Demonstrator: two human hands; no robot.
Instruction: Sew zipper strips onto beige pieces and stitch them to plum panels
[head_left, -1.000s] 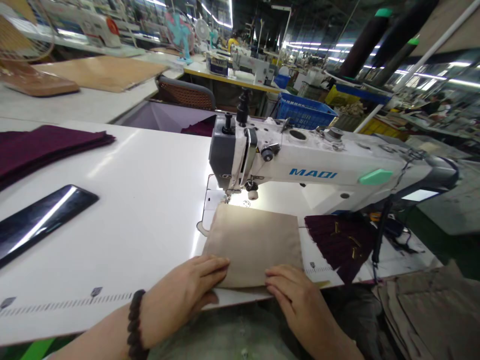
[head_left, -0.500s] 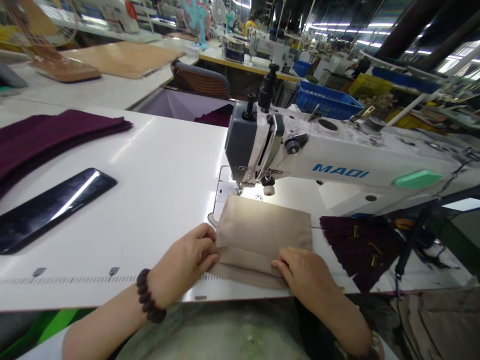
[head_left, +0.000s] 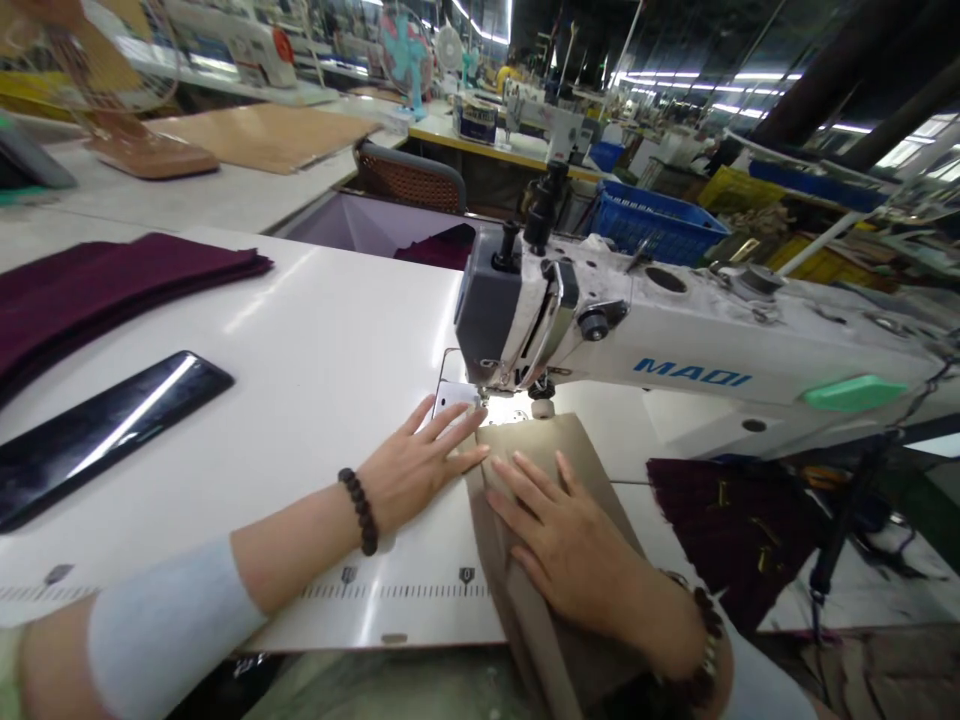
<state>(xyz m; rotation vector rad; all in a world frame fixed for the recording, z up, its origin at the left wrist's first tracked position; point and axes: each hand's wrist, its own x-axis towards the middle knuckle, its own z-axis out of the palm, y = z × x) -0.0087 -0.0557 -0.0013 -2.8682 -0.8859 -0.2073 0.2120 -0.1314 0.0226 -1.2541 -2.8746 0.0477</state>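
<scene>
A folded tan fabric piece (head_left: 592, 470) lies on the white sewing table (head_left: 315, 350), its far end under the needle area of the white MAQI sewing machine (head_left: 675, 340). My left hand (head_left: 420, 465) lies flat with fingers spread at the fabric's left edge, fingertips close to the presser foot. Flat on top of the fabric rests my right hand (head_left: 562, 540), fingers pointing toward the needle. The fabric's near end hangs over the table's front edge.
A black glossy strip (head_left: 97, 430) and a stack of maroon cloth (head_left: 105, 290) lie at the left. More maroon cloth with small brass parts (head_left: 735, 510) sits at the right under the machine arm. Behind are a blue crate (head_left: 652, 215), a chair (head_left: 409, 180) and other sewing stations.
The tan fabric has been folded narrower and turned lengthwise toward the needle. Both hands moved forward from the fabric's near edge to just before the presser foot.
</scene>
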